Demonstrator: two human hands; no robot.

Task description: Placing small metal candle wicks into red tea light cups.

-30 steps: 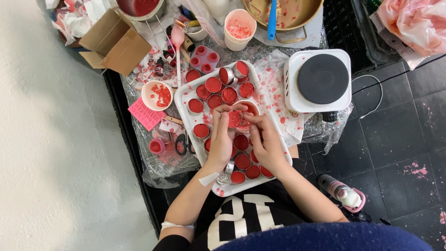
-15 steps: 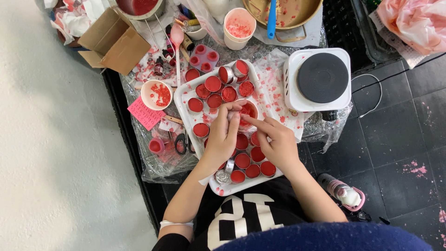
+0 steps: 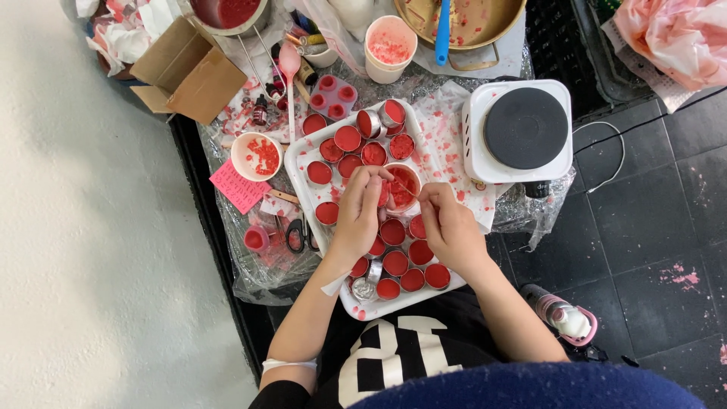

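Both hands work over a white rectangular plastic tray [image 3: 303, 155] crowded with small round metal tins filled with red wax [image 3: 394, 263]. The left hand [image 3: 357, 216] lies on the tray, its fingers [image 3: 369, 185] pinched against the near rim of a small white paper cup holding red flakes [image 3: 402, 186], which stands on the tray among the tins. The right hand [image 3: 452, 227] hovers just beside the cup on its other side, fingers curled together at the tips; whether they pinch anything is too small to tell. The tray rests on a plastic-covered tabletop [image 3: 250, 276]. Just right of the tray sits a white square hot plate with a black round top [image 3: 518, 130]. To the left stand a white bowl of red bits [image 3: 256, 155], a pink paper note [image 3: 238, 185] and an open brown cardboard box [image 3: 189, 72].
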